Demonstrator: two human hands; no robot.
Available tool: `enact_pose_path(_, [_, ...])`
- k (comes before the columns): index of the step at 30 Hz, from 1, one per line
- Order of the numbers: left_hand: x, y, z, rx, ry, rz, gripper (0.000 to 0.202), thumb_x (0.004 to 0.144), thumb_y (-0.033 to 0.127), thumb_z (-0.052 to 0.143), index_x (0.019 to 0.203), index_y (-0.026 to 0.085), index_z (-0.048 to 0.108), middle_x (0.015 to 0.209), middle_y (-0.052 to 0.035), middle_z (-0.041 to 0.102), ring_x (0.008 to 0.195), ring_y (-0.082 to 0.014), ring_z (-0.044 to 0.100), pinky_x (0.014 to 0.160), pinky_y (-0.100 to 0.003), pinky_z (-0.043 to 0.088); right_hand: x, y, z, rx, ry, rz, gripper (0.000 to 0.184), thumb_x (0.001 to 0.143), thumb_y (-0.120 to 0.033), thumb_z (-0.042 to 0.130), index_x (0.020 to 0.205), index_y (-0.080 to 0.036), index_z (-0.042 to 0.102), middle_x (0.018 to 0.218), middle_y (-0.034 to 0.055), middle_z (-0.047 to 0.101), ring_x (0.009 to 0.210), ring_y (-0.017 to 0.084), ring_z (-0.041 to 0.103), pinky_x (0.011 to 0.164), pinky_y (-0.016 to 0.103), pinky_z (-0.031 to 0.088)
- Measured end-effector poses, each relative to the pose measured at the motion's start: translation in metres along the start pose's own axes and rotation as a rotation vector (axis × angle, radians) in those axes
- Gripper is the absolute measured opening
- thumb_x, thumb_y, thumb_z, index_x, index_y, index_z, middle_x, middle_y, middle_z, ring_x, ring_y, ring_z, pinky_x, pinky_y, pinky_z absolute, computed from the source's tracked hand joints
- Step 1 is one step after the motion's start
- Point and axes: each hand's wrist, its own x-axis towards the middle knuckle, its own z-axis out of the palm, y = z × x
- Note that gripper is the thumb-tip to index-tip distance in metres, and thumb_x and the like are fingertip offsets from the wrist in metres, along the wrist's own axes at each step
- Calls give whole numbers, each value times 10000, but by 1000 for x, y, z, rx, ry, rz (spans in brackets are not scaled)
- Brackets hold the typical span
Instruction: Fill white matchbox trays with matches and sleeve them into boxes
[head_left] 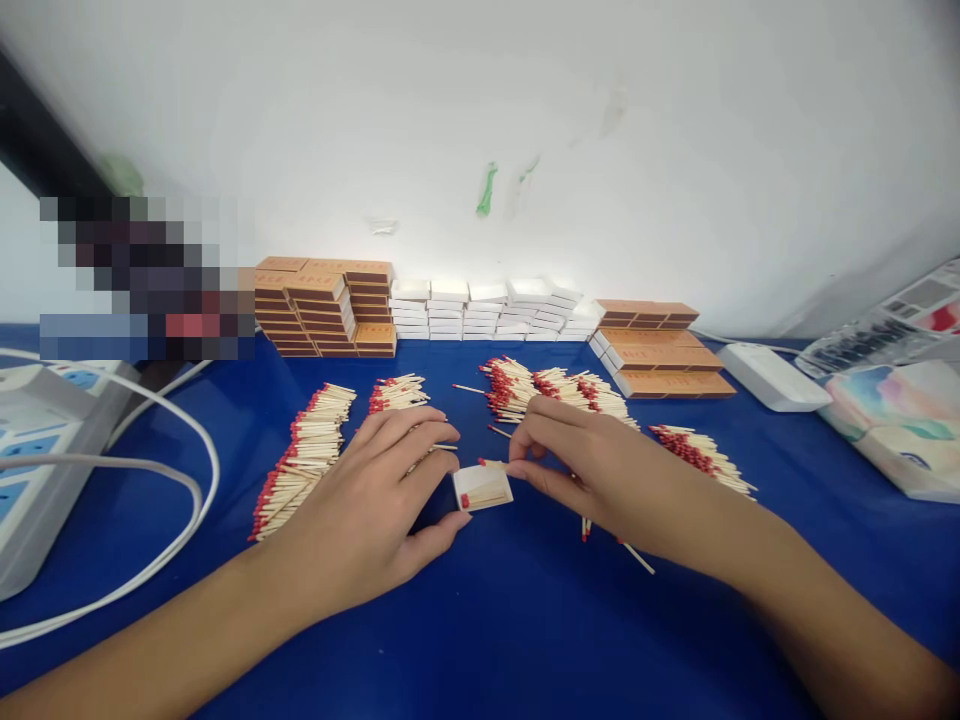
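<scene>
A small white matchbox tray (pixel 466 481) rests on the blue tabletop with several red-tipped matches (pixel 489 496) lying along its near side. My left hand (pixel 394 490) grips the tray's left end between thumb and index finger, its other fingers reaching forward. From the right, my right hand (pixel 574 450) pinches a match or a few matches (pixel 492 464) at the tray's far right edge; how many cannot be made out. Loose match piles lie around the hands: a long one (pixel 304 460) at left, a smaller one (pixel 397 393), larger ones (pixel 514 388) beyond the right hand, and another (pixel 705 460) at right.
Brown matchboxes (pixel 322 300) stand stacked at the back left, with white trays (pixel 484 312) beside them and more brown boxes (pixel 660 350) to the right. A power strip (pixel 45 450) with white cables (pixel 214 470) occupies the left. A white adapter (pixel 772 377) and tissue pack (pixel 900 425) sit right.
</scene>
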Motion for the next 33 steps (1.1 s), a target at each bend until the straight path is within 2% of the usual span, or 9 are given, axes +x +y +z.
enact_pose_path(4, [1, 1, 0, -7, 12, 5, 209, 1031, 314, 681, 1180, 170, 655, 1321, -139, 703, 1360, -334, 586, 1171, -548, 493, -2, -13, 7, -90, -21, -55, 129, 1099, -217, 573, 996, -210, 651, 1055, 53, 684, 773, 178, 671, 676, 317, 479])
enact_pose_path(7, [1, 1, 0, -14, 16, 7, 216, 1030, 309, 685, 1184, 161, 656, 1308, -138, 706, 1357, -330, 587, 1171, -540, 494, -2, -12, 7, -88, -14, -50, 132, 1087, -224, 595, 974, -212, 663, 1034, 45, 686, 771, 181, 673, 671, 322, 478])
enact_pose_path(13, [2, 2, 0, -22, 7, 1, 188, 1041, 318, 673, 1152, 168, 656, 1305, -136, 711, 1357, -344, 590, 1160, -571, 496, 7, 12, 6, -177, 117, 177, 96, 1059, -294, 650, 1067, -206, 687, 1042, 66, 704, 837, 225, 681, 712, 343, 487])
enact_pose_path(17, [1, 2, -1, -12, 15, 5, 183, 1034, 315, 682, 1149, 174, 657, 1309, -135, 713, 1365, -342, 587, 1163, -561, 499, 12, 19, 11, -198, 74, 225, 148, 1060, -334, 646, 1099, -203, 704, 1070, 77, 692, 831, 223, 677, 712, 338, 492])
enact_pose_path(23, [1, 2, -1, -4, 20, 12, 198, 1029, 330, 688, 1144, 172, 659, 1299, -130, 721, 1351, -343, 599, 1160, -565, 500, 13, 16, 16, -169, 79, 173, 168, 1076, -330, 609, 1048, -206, 719, 1027, 66, 668, 825, 210, 658, 700, 325, 477])
enact_pose_path(33, [-1, 2, 0, -1, 14, 12, 202, 1029, 332, 688, 1143, 168, 660, 1299, -126, 719, 1357, -346, 596, 1164, -560, 489, 8, 14, 8, -194, 10, 239, 144, 1059, -294, 602, 957, -220, 672, 1029, 57, 679, 763, 197, 638, 638, 328, 430])
